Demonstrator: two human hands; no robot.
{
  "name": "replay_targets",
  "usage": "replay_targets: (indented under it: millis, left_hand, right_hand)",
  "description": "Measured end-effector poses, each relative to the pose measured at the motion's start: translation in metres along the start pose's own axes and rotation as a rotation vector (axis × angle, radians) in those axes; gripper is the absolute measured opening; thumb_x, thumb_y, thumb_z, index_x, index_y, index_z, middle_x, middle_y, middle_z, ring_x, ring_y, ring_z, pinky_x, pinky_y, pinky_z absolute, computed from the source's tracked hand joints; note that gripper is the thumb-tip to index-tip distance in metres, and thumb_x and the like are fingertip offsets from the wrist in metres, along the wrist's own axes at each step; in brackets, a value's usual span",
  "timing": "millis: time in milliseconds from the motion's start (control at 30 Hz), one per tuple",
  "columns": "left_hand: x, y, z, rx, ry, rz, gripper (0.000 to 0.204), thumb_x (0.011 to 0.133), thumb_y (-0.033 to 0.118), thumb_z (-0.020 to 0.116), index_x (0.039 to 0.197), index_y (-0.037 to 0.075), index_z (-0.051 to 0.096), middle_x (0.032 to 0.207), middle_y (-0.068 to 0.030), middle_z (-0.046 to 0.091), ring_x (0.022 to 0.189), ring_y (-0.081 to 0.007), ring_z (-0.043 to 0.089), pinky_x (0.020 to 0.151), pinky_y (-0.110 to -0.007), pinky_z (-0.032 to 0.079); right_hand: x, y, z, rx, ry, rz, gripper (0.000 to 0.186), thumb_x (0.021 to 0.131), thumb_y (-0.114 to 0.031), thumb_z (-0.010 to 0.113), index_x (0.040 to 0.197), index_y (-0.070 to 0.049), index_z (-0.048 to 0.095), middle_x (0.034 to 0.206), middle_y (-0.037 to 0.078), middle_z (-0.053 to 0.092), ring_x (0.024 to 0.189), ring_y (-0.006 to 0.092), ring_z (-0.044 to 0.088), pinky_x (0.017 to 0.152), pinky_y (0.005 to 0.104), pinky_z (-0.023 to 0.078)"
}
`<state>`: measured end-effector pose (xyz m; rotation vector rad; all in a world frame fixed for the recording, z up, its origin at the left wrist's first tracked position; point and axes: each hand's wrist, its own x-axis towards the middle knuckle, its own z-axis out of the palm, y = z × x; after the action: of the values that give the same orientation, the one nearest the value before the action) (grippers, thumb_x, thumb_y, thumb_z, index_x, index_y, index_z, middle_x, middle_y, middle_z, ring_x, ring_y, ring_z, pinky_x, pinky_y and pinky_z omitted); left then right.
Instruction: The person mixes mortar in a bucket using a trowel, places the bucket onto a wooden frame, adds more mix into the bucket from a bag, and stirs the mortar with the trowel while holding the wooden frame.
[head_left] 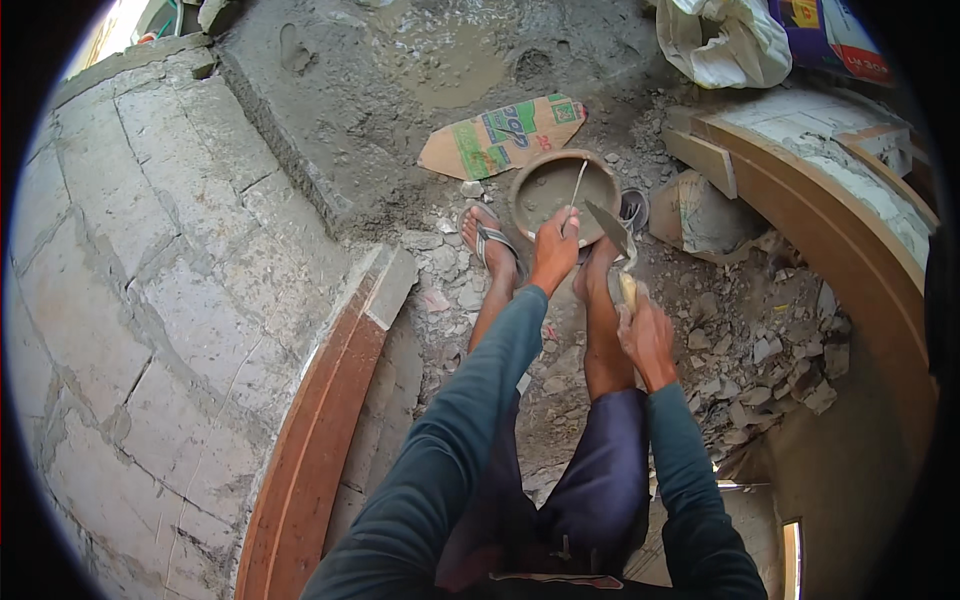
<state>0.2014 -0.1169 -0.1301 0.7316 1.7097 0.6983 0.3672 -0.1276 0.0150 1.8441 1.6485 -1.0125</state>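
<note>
My left hand (pixel 553 252) reaches down over the rim of a round mortar pan (pixel 528 182) and grips a thin metal rod (pixel 577 188) that stands in the grey mortar. A trowel (pixel 608 228) is held by its pale handle in my right hand (pixel 646 335), with the pointed blade aimed up toward the pan. My feet in flip-flops (pixel 492 240) stand just below the pan on rubble.
A grey block wall (pixel 150 300) with a wooden frame (pixel 320 420) rises at the left. A curved wooden edge (pixel 850 270) runs along the right. Torn cardboard (pixel 500 135), wet mortar (pixel 440 60), a white sack (pixel 725 40) and broken rubble (pixel 760 360) lie around.
</note>
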Motion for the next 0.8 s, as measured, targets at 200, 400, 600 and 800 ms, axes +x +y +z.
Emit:
replay_targets:
  millis: [200, 400, 600, 800]
  left_hand:
    - [0.025, -0.010, -0.043, 0.144, 0.012, -0.028, 0.023, 0.093, 0.009, 0.050, 0.109, -0.001, 0.063, 0.071, -0.0040, 0.061, 0.063, -0.0096, 0.053, 0.057, -0.025, 0.042]
    - [0.043, -0.001, -0.068, 0.273, -0.004, -0.026, 0.023, 0.086, 0.008, 0.056, 0.107, 0.003, 0.064, 0.081, -0.0098, 0.069, 0.075, -0.0215, 0.065, 0.069, -0.032, 0.049]
    - [0.037, -0.005, -0.079, 0.201, 0.031, -0.053, 0.027, 0.085, 0.011, 0.058, 0.110, 0.004, 0.064, 0.086, -0.0107, 0.070, 0.085, -0.0248, 0.065, 0.081, -0.032, 0.047]
    - [-0.031, -0.002, -0.106, 0.268, 0.014, -0.025, 0.044, 0.085, 0.015, 0.062, 0.125, 0.000, 0.052, 0.117, -0.0235, 0.059, 0.105, -0.0333, 0.059, 0.091, -0.038, 0.044]
  right_hand:
    - [0.117, -0.026, 0.030, -0.265, 0.258, -0.238, 0.027, 0.085, -0.014, 0.051, 0.107, -0.005, 0.064, 0.090, 0.017, 0.060, 0.079, 0.0330, 0.065, 0.064, 0.0431, 0.053]
    - [0.163, -0.054, 0.074, -0.455, -0.112, -0.155, 0.028, 0.085, -0.015, 0.052, 0.108, -0.010, 0.067, 0.108, 0.014, 0.062, 0.097, 0.0302, 0.063, 0.074, 0.0401, 0.054]
    - [0.188, -0.035, 0.098, -0.420, -0.302, -0.100, 0.029, 0.085, -0.012, 0.051, 0.110, -0.009, 0.065, 0.110, 0.016, 0.064, 0.104, 0.0304, 0.062, 0.081, 0.0391, 0.054]
    - [0.202, -0.003, 0.095, -0.243, -0.530, -0.437, 0.020, 0.075, -0.010, 0.066, 0.077, 0.010, 0.064, 0.063, 0.020, 0.063, 0.050, 0.0273, 0.061, 0.042, 0.0371, 0.045]
